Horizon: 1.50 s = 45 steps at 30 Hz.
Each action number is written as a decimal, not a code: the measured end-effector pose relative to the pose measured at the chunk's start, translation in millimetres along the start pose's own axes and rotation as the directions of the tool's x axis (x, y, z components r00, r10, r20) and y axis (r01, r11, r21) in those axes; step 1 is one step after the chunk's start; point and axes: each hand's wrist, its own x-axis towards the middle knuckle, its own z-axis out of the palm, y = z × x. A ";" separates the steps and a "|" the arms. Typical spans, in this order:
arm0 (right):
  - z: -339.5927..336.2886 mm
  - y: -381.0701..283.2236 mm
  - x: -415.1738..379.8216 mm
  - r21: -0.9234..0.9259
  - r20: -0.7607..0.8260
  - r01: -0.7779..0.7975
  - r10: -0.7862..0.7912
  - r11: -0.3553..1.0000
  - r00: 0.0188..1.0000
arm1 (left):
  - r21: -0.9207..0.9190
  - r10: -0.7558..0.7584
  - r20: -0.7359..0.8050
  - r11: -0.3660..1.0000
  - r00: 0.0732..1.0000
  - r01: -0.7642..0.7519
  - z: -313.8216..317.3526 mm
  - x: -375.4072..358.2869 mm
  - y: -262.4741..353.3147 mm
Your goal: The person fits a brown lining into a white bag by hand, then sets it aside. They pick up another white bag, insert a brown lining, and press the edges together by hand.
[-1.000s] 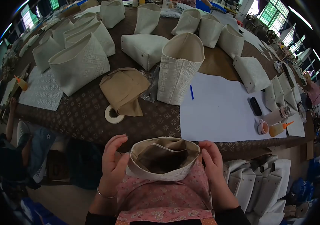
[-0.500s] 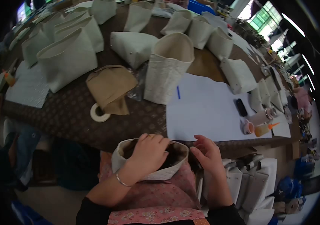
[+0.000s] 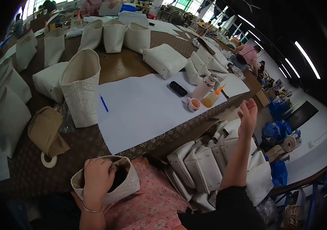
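Note:
An off-white bag [image 3: 127, 183] with an embossed pattern and a dark inside rests in my lap, its mouth facing up. Across that mouth lies my left hand [image 3: 99, 176], its fingers curled down at the far rim and partly hidden. My right hand [image 3: 249, 117] is raised out to the right with fingers loosely bent and apart, holding nothing. Behind it, in this view, several finished-looking white bags [image 3: 203, 165] are stacked beside the table. A glue bottle [image 3: 211, 99] with an orange nozzle stands on the white paper [image 3: 140, 111], left of my right hand.
On the paper are a pink cup [image 3: 193, 104], a pink flask [image 3: 203, 89], a black case [image 3: 178, 88] and a blue pen [image 3: 104, 103]. A tall white bag [image 3: 81, 96], brown paper [image 3: 45, 126] and a tape roll [image 3: 49, 160] lie left. A person [image 3: 247, 53] stands farther back.
The view has turned to the right. My right hand has moved away from the bag, out and up to the right. My left hand stays at the bag's mouth.

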 end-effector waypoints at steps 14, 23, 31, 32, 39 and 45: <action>179.3 -19.5 -251.2 0.002 0.944 0.217 -0.074 0.976 0.322 | -0.002 -0.054 0.013 0.999 0.998 0.054 13.1 -12.4 -3.3; 168.9 -38.9 -236.0 -0.152 0.944 0.202 0.081 0.968 0.318 | -0.056 0.092 0.165 0.995 0.982 -0.084 7.1 -13.9 1.9; 169.0 -46.1 -237.9 -0.186 0.938 0.215 0.108 0.959 0.330 | -0.471 -0.109 -0.036 0.879 0.993 0.079 13.8 -0.8 1.7; 167.8 -47.5 -238.1 -0.194 0.936 0.221 0.113 0.956 0.333 | -0.472 -0.113 -0.037 0.878 0.993 0.082 16.2 -0.4 -0.6; 158.4 -52.2 -239.7 -0.211 0.938 0.212 0.137 0.954 0.318 | -0.644 0.120 0.191 0.765 0.974 0.032 5.3 -1.9 -7.7; 160.1 -54.0 -238.9 -0.205 0.948 0.185 0.149 0.961 0.281 | -0.727 0.284 0.180 0.683 0.942 -0.067 5.9 -1.5 -17.8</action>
